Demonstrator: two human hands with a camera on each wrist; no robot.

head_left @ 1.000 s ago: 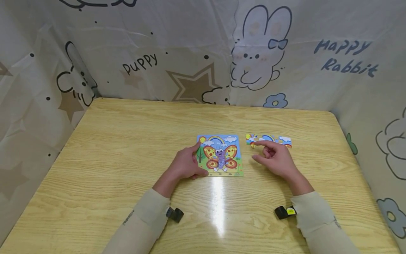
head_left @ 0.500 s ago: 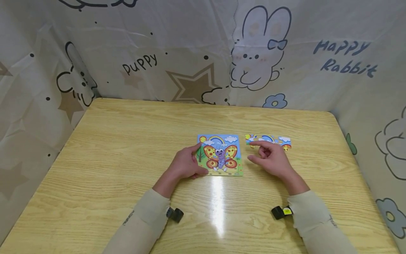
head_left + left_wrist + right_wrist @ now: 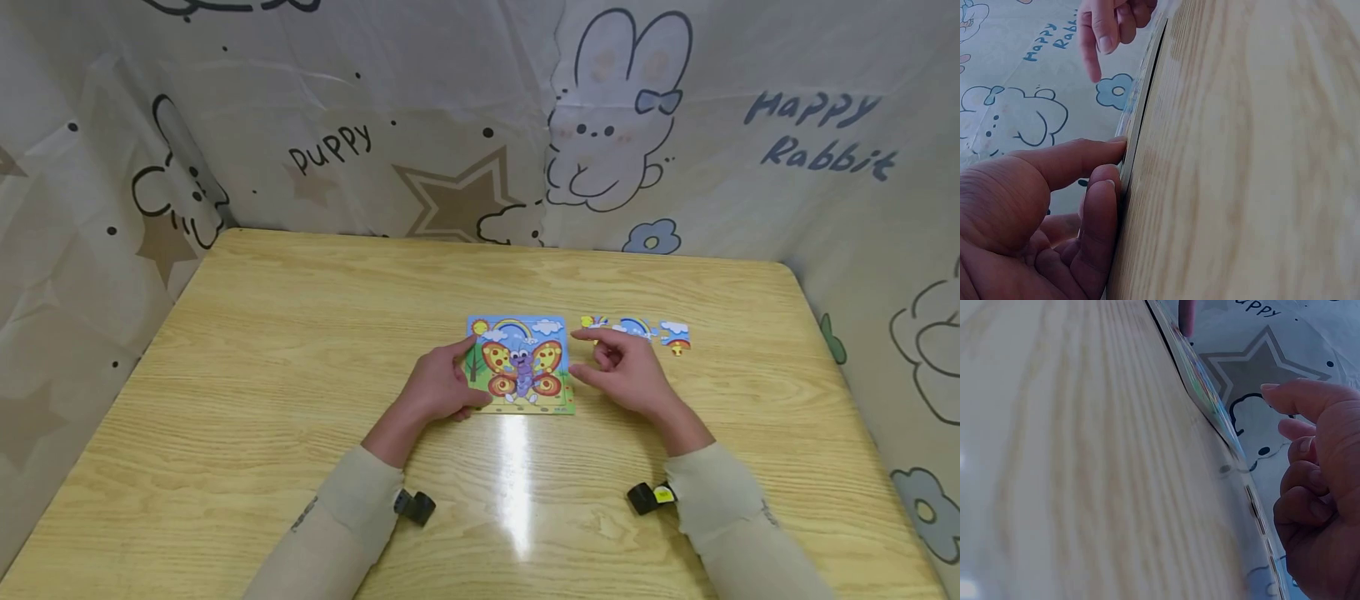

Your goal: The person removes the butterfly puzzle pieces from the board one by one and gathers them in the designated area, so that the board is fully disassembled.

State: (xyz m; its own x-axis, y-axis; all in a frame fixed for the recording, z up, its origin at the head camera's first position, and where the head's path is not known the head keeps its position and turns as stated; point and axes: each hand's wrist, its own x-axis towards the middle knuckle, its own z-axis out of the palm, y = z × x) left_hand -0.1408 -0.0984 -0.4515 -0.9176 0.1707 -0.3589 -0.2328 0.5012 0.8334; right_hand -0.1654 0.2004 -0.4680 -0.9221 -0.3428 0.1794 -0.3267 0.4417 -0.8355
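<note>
A square butterfly puzzle board (image 3: 520,364) lies flat at the middle of the wooden table (image 3: 300,333). My left hand (image 3: 438,387) is at its lower left corner, with index tip and thumb pressing against the board's edge (image 3: 1138,119). My right hand (image 3: 622,371) hovers just right of the board, index finger pointing left, the other fingers loosely curled, holding nothing. A short row of loose puzzle pieces (image 3: 636,327) lies behind the right hand, partly hidden by it. The right wrist view shows the board's edge (image 3: 1210,406) and the curled fingers (image 3: 1310,506).
Printed cartoon cloth (image 3: 480,125) walls in the table at the back and both sides. The table's far corners are rounded. A small black camera sits under each wrist (image 3: 414,506) (image 3: 647,497).
My right hand has slid left, from over the loose pieces toward the board's right edge. The left hand and the board have stayed put.
</note>
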